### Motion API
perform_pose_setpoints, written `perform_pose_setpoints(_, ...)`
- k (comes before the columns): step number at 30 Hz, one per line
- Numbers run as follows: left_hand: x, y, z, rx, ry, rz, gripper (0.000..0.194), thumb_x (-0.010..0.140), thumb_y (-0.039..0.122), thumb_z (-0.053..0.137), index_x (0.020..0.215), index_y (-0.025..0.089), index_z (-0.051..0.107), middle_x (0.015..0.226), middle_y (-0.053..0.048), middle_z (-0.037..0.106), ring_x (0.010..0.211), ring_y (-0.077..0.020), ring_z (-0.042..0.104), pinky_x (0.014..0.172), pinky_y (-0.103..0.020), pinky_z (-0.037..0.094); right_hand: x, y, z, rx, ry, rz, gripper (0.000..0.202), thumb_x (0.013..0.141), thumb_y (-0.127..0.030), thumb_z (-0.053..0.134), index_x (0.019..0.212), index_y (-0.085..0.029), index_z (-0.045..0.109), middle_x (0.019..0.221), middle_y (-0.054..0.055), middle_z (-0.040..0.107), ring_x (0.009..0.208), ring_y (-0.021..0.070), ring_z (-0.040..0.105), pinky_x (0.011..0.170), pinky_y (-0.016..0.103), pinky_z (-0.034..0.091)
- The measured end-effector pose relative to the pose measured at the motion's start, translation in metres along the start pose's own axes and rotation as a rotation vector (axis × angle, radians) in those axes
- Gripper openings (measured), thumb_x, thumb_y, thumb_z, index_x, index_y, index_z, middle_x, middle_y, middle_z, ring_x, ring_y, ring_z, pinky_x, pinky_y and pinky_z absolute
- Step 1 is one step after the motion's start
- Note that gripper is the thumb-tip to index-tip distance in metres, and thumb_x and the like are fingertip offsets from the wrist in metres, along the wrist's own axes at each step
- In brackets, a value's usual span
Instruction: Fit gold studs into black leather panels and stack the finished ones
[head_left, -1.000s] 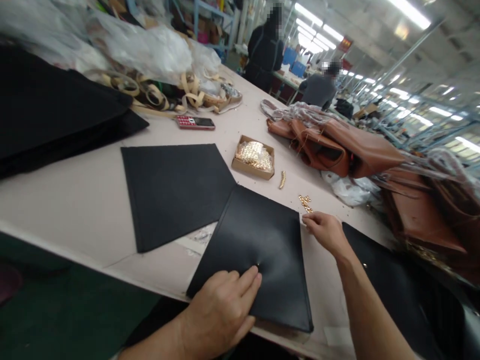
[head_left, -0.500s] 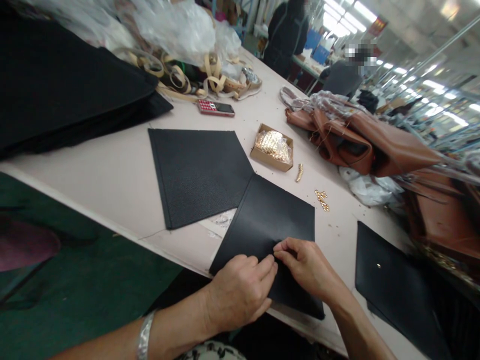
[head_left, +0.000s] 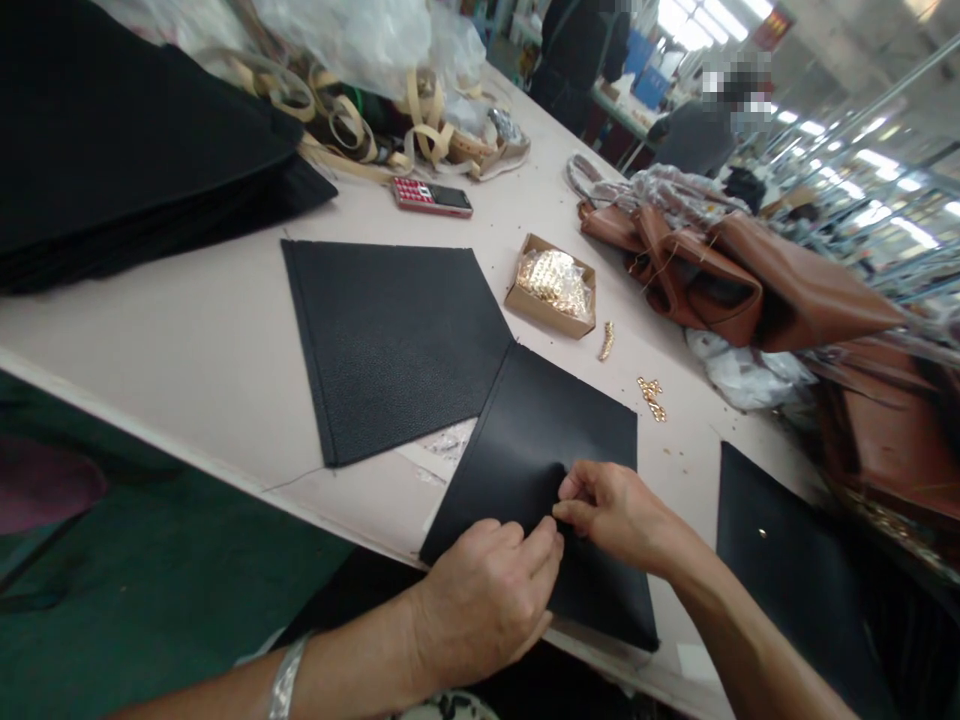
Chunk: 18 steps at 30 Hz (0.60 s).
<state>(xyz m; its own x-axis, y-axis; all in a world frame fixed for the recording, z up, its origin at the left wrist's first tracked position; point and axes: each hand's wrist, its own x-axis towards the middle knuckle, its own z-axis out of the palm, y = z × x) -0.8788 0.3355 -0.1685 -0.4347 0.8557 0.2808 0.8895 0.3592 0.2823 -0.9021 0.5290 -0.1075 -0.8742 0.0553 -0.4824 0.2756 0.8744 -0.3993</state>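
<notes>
A smooth black leather panel lies at the table's front edge, beneath both of my hands. My left hand is closed on its near part, with the fingertips close to those of the other hand. Thumb and forefinger of my right hand are pinched together at the panel's surface; whatever is between them is too small to make out. The leather dips slightly beside that pinch. Partly under this panel, to the left, is a grained black leather panel. Another black panel with a small gold fitting lies at the right.
Beyond the panels stands a small cardboard box of gold hardware, with loose gold pieces nearby. A red phone lies farther back. Brown leather bags are heaped right, a black stack left. Two people are in the background.
Both hands stay together on the panel, the right fingers still pinched with only a slight shift. The camera view has tilted and moved a little.
</notes>
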Motion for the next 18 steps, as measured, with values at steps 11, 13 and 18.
perform_pose_setpoints(11,-0.002,-0.003,0.01,0.063,0.136,0.047,0.041,0.088,0.013,0.048,0.127,0.015,0.059,0.121,-0.006,0.069,0.079,-0.0204,0.064,0.063,-0.036,0.049,0.004,0.017,-0.002,0.199,0.153,0.009,0.019,0.066,-0.029,0.08,0.079,-0.02,0.068,0.063,-0.003,0.065,0.059,0.0134,0.059,0.053,0.022,0.039)
perform_pose_setpoints(13,-0.003,-0.007,0.012,0.086,0.21,0.072,0.043,0.087,0.01,0.045,0.126,0.015,0.061,0.118,-0.006,0.071,0.079,-0.0196,0.065,0.067,-0.035,0.051,-0.002,0.033,-0.004,0.242,0.394,0.01,0.02,0.072,-0.03,0.076,0.088,-0.02,0.071,0.077,0.001,0.069,0.072,0.0164,0.062,0.068,0.027,0.047)
perform_pose_setpoints(18,-0.002,-0.027,0.021,0.145,0.37,0.214,0.044,0.087,0.008,0.042,0.126,0.018,0.061,0.116,-0.004,0.072,0.085,-0.0158,0.07,0.071,-0.028,0.053,-0.021,0.066,0.001,0.517,0.716,0.144,0.042,0.072,-0.024,0.072,0.114,-0.022,0.072,0.106,0.007,0.07,0.096,0.0233,0.062,0.094,0.039,0.046)
